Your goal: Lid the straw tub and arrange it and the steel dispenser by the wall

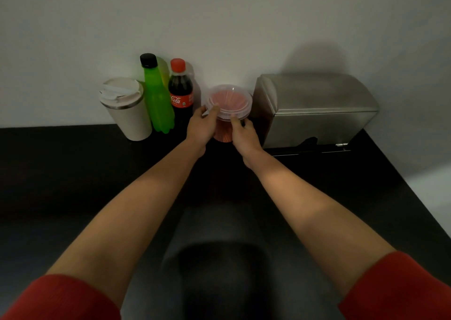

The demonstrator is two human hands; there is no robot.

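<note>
The straw tub [223, 132] is a clear plastic pot full of reddish straws, standing on the black counter close to the wall. A clear round lid [229, 100] rests on its top. My left hand [201, 125] grips the tub's left side, thumb and fingers at the lid's rim. My right hand [245, 134] holds the right front side, with fingertips pressing the lid's edge. The steel dispenser [314, 110] stands just right of the tub, against the wall.
Left of the tub stand a cola bottle [181, 92], a green bottle [156, 97] and a white travel cup [125, 108], all by the wall. The black counter [73, 173] ends at a slanted edge on the right. My dark-trousered leg shows below.
</note>
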